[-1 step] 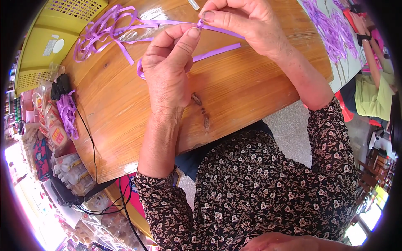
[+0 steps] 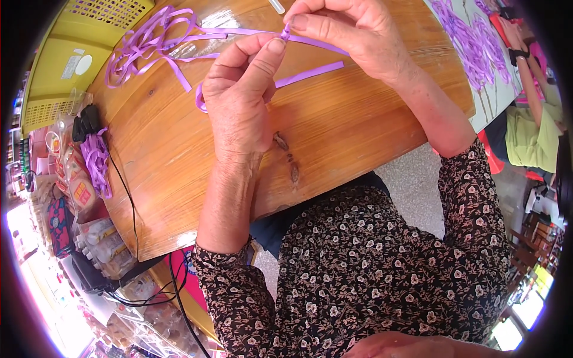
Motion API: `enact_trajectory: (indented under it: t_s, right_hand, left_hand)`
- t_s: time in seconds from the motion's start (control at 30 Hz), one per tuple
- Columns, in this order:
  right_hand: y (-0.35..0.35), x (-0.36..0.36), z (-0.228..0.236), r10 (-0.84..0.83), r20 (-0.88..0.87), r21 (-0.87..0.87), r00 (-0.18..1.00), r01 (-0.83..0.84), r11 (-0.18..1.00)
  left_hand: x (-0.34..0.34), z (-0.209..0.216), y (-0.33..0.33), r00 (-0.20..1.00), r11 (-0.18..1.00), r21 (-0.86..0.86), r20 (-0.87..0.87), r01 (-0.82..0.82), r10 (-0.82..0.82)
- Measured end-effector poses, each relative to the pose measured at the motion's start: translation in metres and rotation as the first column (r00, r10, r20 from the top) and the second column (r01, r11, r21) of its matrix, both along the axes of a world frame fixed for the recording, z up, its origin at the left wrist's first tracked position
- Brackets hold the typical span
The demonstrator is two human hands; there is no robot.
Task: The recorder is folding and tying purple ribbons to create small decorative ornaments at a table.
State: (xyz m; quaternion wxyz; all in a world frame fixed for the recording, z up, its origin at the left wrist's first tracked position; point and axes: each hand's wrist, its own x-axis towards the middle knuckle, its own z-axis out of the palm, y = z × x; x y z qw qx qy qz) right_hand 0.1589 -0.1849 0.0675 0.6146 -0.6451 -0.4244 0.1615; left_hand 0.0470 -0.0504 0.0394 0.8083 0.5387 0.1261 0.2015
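Near the far edge of the view, a narrow purple ribbon (image 2: pixel 313 73) runs between my two hands. My left hand (image 2: pixel 242 89) is closed, pinching a small bunched or knotted spot of the ribbon (image 2: pixel 285 34) between thumb and index finger. Just above, my right hand (image 2: pixel 358 42) also closes thumb and finger on the same bunched spot. One flat ribbon tail sticks out to the right below the right hand, and a loop hangs left of my left wrist. Whether the spot is fully knotted is hidden by my fingertips. A loose tangle of purple ribbon (image 2: pixel 161 45) lies at the far left.
All this is over a wooden table (image 2: pixel 358 128). A yellow plastic basket (image 2: pixel 54 71) stands at its far left; a bundle of purple ribbon (image 2: pixel 95 158) and a black cable (image 2: pixel 128 194) are at the left edge. On the right, another person's arm (image 2: pixel 525 71) reaches near more ribbon (image 2: pixel 474 51).
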Motion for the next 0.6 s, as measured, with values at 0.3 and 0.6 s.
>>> enact_trajectory:
  t_s: [0.3,0.6]
  right_hand:
    - [0.003,-0.003,0.009,-0.080,0.741,0.115,0.666,-0.008,0.993]
    - [0.013,0.031,-0.012,-0.277,0.947,0.293,0.161,-0.092,0.952]
  left_hand:
    - [0.000,-0.003,0.001,0.999,1.000,-0.027,-0.036,-0.014,0.013]
    - [-0.001,0.000,0.012,0.995,0.962,0.254,0.032,-0.101,0.096]
